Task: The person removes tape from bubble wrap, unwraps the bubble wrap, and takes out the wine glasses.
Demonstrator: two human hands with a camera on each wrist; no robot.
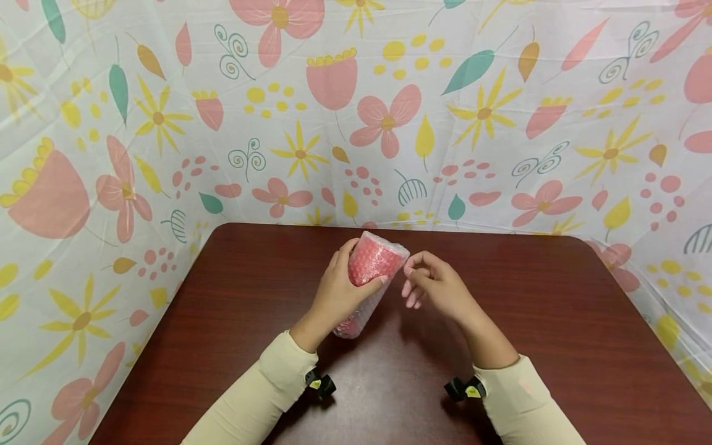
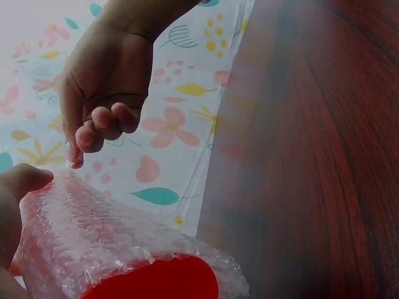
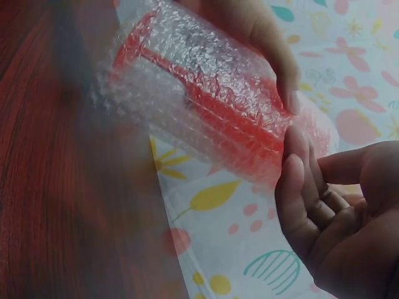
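A red stemmed goblet (image 3: 240, 118) lies inside a roll of clear bubble wrap (image 1: 371, 296), tilted above the table with its wide end up and away. My left hand (image 1: 340, 285) grips the wrapped goblet from the left, its thumb across the near side. Beside the upper right edge, my right hand (image 1: 439, 285) pinches the edge of the wrap between thumb and index finger, the other fingers loosely curled. In the left wrist view, the goblet's red opening (image 2: 162, 280) shows at the end of the wrap. Through the plastic, the right wrist view shows its thin stem (image 3: 163, 61) and foot.
The dark reddish wooden table (image 1: 534, 309) extends under both arms. A white cloth with printed flowers (image 1: 478, 154) hangs behind it and along its sides. Each wrist carries a small black camera on a strap, the left camera (image 1: 321, 384) and the right camera (image 1: 463, 389).
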